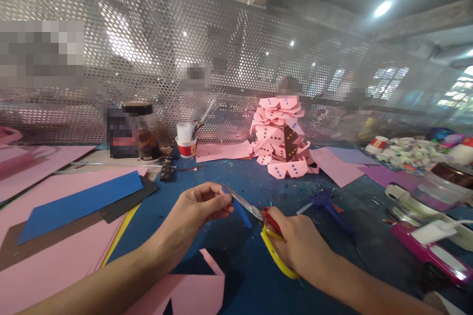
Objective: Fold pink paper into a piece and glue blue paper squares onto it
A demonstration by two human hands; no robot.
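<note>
Between its thumb and fingers, my left hand (203,203) pinches a narrow blue paper strip (242,212), whose lower end slants down toward the table. My right hand (295,231) grips scissors (273,246) with red and yellow handles. The scissor blades reach left to the strip beside my left fingertips; whether they are cutting into it I cannot tell. Below my left hand lies a folded pink paper piece (199,288) with a narrow bent-up strip. A wider blue sheet (84,202) rests on pink and dark sheets at the left.
Pink paper pieces with small squares form a tall stack (281,142) at the back. A blue glue gun (330,209) lies right of my right hand. Further right are a pink device (432,251) and a heap of pale pieces (410,153). A lidded jar (146,133) stands back left.
</note>
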